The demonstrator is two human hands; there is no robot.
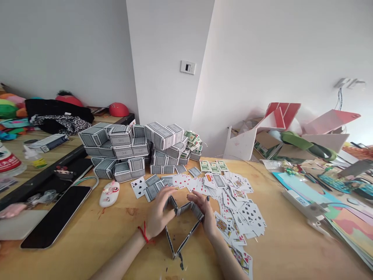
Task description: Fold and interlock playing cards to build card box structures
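Observation:
A heart-shaped frame of folded playing cards [189, 237] stands on the table between my hands, its point towards me. My left hand [159, 213] is curled round the frame's upper left lobe, with the thumb at the inner notch and the fingers on the outside. On the other side my right hand [206, 213] grips the upper right lobe, its fingers bent over the far edge and the palm along the outer wall. Just beyond both hands lie loose playing cards [153, 191], some face down. More cards, face up [252, 216], spread beside my right wrist.
Blocks of folded cards [129, 149] are stacked at the back, with green card pieces [192, 140] beside them. A white mouse [109, 193] and a black tablet [56, 217] lie left. To the right are a power strip [305, 206] and an open box [279, 144].

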